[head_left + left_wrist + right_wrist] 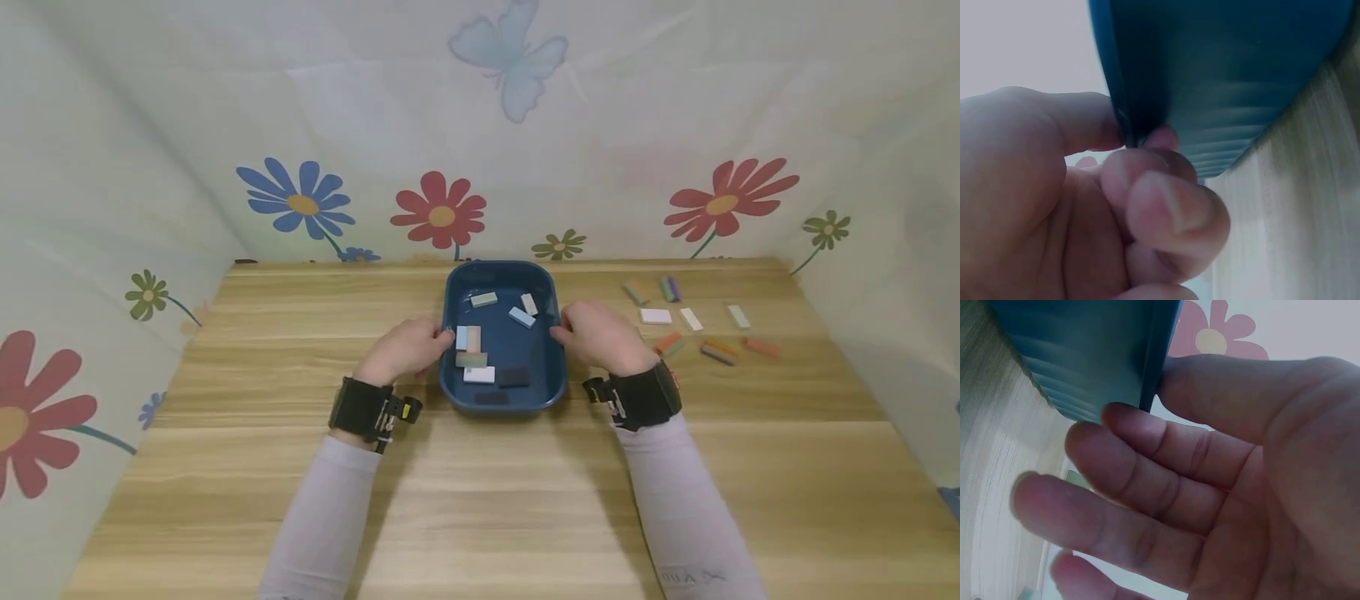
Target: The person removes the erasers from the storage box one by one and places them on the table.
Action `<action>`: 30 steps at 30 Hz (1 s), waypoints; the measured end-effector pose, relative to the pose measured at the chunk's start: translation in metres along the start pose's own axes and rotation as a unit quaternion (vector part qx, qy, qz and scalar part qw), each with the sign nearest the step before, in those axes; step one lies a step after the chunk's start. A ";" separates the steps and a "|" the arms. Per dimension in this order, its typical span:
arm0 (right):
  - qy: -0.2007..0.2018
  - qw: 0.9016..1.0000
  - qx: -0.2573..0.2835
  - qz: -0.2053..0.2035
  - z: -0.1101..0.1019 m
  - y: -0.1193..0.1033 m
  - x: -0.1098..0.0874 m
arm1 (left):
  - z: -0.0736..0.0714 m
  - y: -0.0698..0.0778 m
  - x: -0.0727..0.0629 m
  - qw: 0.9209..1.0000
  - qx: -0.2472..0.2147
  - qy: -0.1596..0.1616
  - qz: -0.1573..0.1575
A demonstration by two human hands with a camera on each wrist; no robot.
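Note:
A dark blue plastic basin (pixel 502 407) stands near the back of the table, between my two hands. My left hand (pixel 405 346) pinches its left rim, the thumb on top and curled fingers below the lip. On the opposite side my right hand (pixel 603 333) pinches the rim between thumb and index finger; its other fingers spread along the ribbed outer wall (pixel 1079 362). Inside lie several small rectangular blocks: a light blue block (pixel 522 317), a white block (pixel 478 375), a green block (pixel 471 360), a black block (pixel 513 377) and others.
Right of the basin, several more small blocks lie loose on the wooden table (pixel 495 517), among them a white block (pixel 656 317), an orange block (pixel 762 347) and a purple-green block (pixel 671 289). A flower-printed cloth (pixel 600 167) hangs behind and along both sides.

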State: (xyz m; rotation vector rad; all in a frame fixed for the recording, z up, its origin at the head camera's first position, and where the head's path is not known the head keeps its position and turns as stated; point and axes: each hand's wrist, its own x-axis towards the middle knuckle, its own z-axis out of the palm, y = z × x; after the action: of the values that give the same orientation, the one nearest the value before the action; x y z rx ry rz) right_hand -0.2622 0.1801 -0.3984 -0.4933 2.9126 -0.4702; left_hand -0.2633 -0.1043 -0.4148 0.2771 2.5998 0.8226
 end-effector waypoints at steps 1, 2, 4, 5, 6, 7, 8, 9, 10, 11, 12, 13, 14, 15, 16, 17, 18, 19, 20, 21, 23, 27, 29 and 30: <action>-0.002 1.000 0.001 0.005 0.000 0.000 -0.001 | -0.001 0.002 0.000 1.000 0.008 0.002 0.001; -0.003 1.000 0.003 0.010 -0.001 0.001 -0.002 | -0.002 0.004 0.001 1.000 0.019 0.008 0.003; -0.006 1.000 0.003 0.018 -0.001 0.001 -0.002 | -0.006 0.009 0.001 0.999 0.042 0.030 0.007; -0.007 1.000 0.001 0.020 -0.002 0.000 -0.002 | -0.007 0.011 0.001 0.998 0.053 0.045 0.008; -0.008 1.000 0.000 0.022 -0.002 0.000 -0.002 | -0.009 0.015 0.001 0.996 0.067 0.061 0.014; -0.010 1.000 0.000 0.024 -0.002 0.000 -0.002 | -0.010 0.019 0.002 0.994 0.079 0.077 0.021; -0.010 1.000 -0.002 0.027 -0.003 -0.001 -0.002 | -0.011 0.023 0.002 0.991 0.094 0.091 0.031; -0.011 1.000 -0.003 0.029 -0.003 -0.001 -0.002 | -0.011 0.028 0.003 0.988 0.111 0.099 0.046; -0.012 0.999 -0.004 0.030 -0.003 -0.001 -0.002 | -0.010 0.034 0.004 0.984 0.132 0.102 0.066; -0.012 0.999 -0.006 0.031 -0.003 -0.001 -0.002 | -0.010 0.041 0.006 0.980 0.150 0.095 0.090; -0.011 0.999 -0.007 0.031 -0.003 -0.001 -0.002 | -0.009 0.048 0.008 0.975 0.169 0.083 0.114; -0.010 0.999 -0.008 0.030 -0.002 -0.002 -0.002 | -0.007 0.055 0.010 0.969 0.191 0.068 0.138; -0.011 1.000 -0.009 0.028 -0.001 -0.002 -0.002 | -0.005 0.061 0.012 0.962 0.214 0.050 0.162; -0.012 1.000 -0.009 0.025 0.000 -0.002 -0.001 | -0.002 0.068 0.015 0.953 0.240 0.030 0.184; -0.012 1.000 -0.011 0.022 0.000 -0.002 -0.002 | 0.001 0.075 0.017 0.944 0.262 0.010 0.203; -0.011 1.000 -0.012 0.019 0.000 -0.001 -0.002 | 0.005 0.081 0.020 0.935 0.283 -0.008 0.216; -0.009 1.000 -0.014 0.014 0.001 0.000 -0.001 | 0.009 0.086 0.022 0.924 0.308 -0.024 0.227; -0.009 1.000 -0.014 0.011 0.002 0.000 -0.002 | 0.014 0.090 0.025 0.912 0.331 -0.039 0.239; -0.009 1.000 -0.014 0.008 0.002 0.000 -0.002 | 0.018 0.093 0.027 0.902 0.348 -0.053 0.250; -0.007 1.000 -0.014 0.009 0.003 0.000 -0.002 | 0.022 0.096 0.028 0.892 0.363 -0.066 0.260; -0.002 1.000 -0.013 0.010 0.003 0.001 -0.002 | 0.030 0.101 0.031 0.877 0.382 -0.087 0.279; 0.002 1.000 -0.013 0.020 0.002 -0.001 -0.002 | 0.042 0.108 0.033 0.850 0.426 -0.107 0.291; 0.002 1.000 -0.013 0.023 0.001 -0.001 -0.002 | 0.047 0.110 0.030 0.839 0.452 -0.102 0.287; 0.001 1.000 -0.014 0.025 0.000 -0.001 -0.003 | 0.049 0.110 0.028 0.833 0.465 -0.099 0.282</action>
State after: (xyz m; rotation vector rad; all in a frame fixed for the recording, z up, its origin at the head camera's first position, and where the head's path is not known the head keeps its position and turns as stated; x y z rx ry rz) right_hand -0.2594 0.1801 -0.3984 -0.4241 2.9289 -0.4228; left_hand -0.2605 0.0184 -0.3956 1.3561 2.5109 -0.4102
